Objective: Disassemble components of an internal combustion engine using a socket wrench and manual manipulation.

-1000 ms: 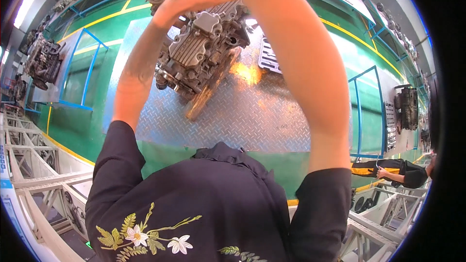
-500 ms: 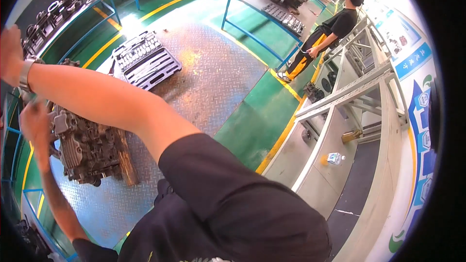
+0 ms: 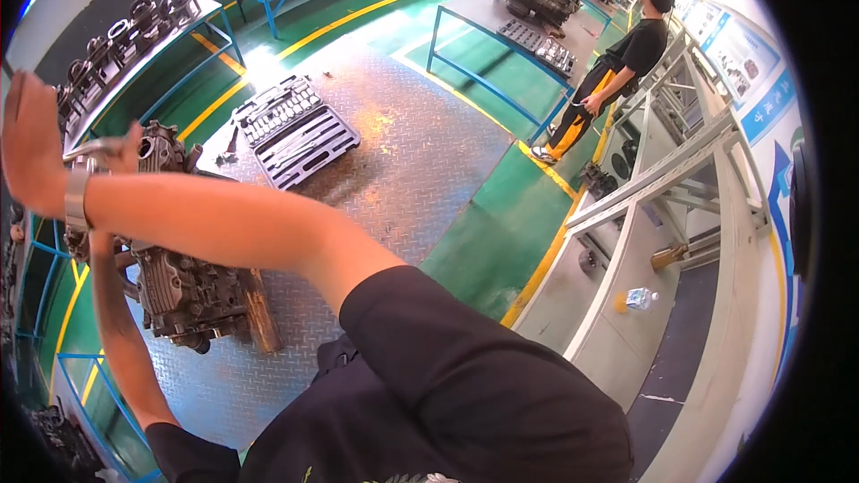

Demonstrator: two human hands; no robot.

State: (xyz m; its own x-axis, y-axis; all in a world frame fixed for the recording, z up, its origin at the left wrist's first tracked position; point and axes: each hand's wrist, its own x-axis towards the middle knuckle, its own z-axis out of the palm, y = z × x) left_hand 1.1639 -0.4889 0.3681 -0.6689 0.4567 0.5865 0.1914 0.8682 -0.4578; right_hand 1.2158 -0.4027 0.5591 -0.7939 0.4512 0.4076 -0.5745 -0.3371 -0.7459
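Head view: holds right hand [image 3: 34, 148] high at the left rim, with banded wrist in front of left hand [image 3: 123, 159]; cannot tell open fingers from closed on either, nor any grip on the blurred metallic bar [image 3: 95, 149] between. Shows engine [image 3: 183, 295] partly behind the right forearm, on a tread-plate platform [image 3: 407, 188] beside a wooden block [image 3: 260, 313], near an open socket set [image 3: 304, 139].
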